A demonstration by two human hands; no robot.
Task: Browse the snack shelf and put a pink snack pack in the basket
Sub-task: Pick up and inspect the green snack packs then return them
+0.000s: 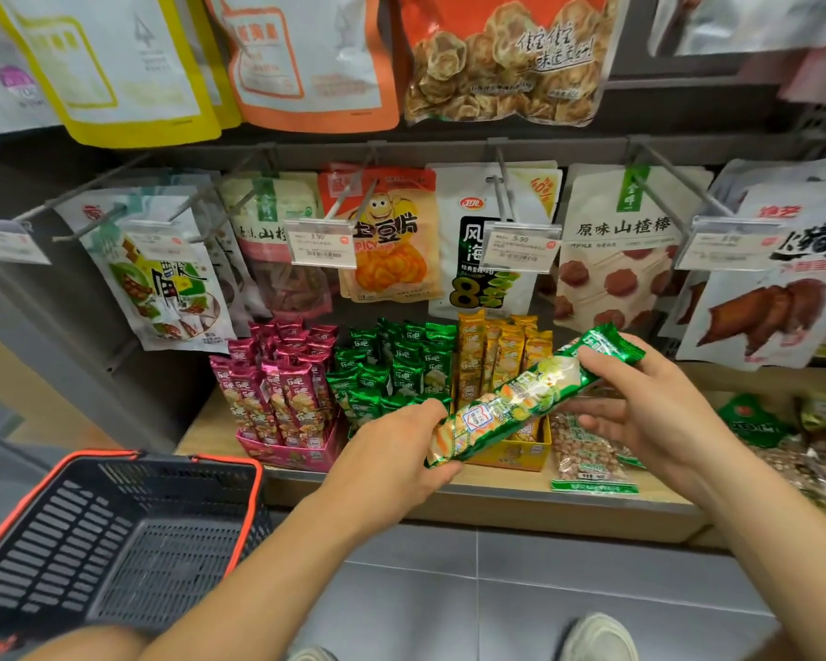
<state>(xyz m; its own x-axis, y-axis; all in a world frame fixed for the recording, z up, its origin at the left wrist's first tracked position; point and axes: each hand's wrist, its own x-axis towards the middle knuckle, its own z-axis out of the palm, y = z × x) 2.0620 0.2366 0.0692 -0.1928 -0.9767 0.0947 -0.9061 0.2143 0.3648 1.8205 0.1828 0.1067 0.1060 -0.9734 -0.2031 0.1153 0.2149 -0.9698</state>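
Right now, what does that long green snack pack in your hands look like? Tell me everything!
The green snack pack is a long, slim tube in shiny, foil-like wrapping, green at its crimped ends, paler in the middle with printed snack pictures. It looks sealed. It slants in the air before the shelf, low end left, high end right. The left hand grips its low end; the right hand pinches near its high end.

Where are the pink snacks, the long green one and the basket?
Shiny pink snack packs (296, 398), head view, front of one pack.
Long green foil snack pack (528, 400), head view, its middle.
Black plastic basket with orange rim (48, 531), head view, slatted side wall.
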